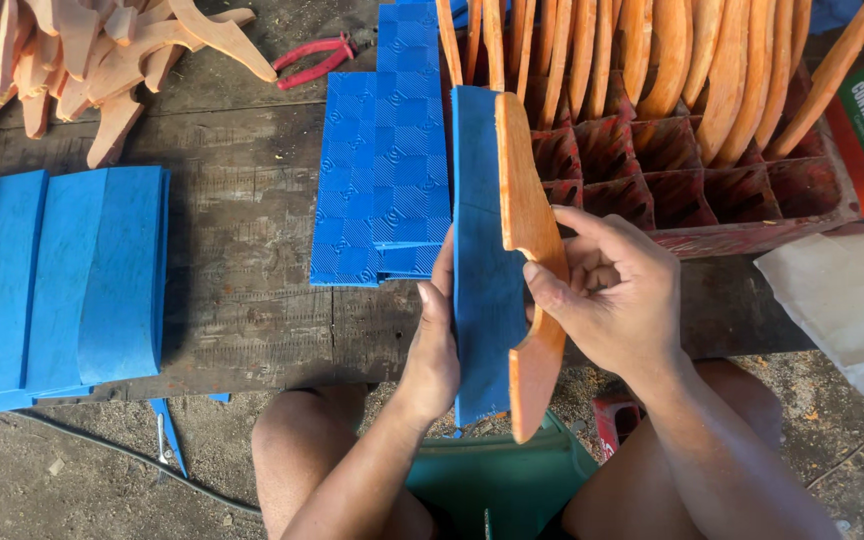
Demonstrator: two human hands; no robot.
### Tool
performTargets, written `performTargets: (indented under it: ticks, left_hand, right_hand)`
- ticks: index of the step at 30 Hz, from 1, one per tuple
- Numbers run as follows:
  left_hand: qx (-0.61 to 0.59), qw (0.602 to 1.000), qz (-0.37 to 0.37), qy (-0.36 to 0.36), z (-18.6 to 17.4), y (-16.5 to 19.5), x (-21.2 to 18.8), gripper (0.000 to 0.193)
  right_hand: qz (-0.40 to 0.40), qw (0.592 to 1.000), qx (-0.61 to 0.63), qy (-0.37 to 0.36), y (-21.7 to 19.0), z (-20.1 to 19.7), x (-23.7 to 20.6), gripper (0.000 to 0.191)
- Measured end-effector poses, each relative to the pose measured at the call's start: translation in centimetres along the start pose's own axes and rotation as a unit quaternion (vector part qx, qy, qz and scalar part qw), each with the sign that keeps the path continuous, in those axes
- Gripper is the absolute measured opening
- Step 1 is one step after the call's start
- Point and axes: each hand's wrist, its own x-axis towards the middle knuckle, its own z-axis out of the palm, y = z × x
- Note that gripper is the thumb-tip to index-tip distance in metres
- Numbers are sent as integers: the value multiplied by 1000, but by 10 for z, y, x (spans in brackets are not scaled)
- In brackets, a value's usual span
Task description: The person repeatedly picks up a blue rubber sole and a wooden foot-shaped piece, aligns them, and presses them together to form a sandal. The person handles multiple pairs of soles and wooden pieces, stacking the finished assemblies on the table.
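Work surface: a dark, weathered wooden bench (242, 210), grain worn and scuffed. On it, far left, a fanned row of smooth blue rubber sheets (52, 275), overlapping one another. Centre: a stack of textured blue sheets (382, 170) with an embossed checker pattern, running toward the far edge. Top left: a heap of pale wooden cut-outs (102, 60). Beside it, red-handled pliers (314, 58). Right: a red compartmented crate (692, 175) holding upright orange wooden pieces (652, 55). Below the bench edge, sandy ground (72, 470).
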Motion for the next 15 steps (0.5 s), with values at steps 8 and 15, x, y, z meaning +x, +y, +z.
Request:
performTargets:
  ticks: [8,15]
  left_hand:
    - [124,992,24,-1,1,-12,-4,95]
    - [52,998,-39,-14,6,-7,-5,99]
  right_hand:
    - [-17,998,-57,2,-2,2,1,47]
    - [-31,998,-46,2,1,4,1,47]
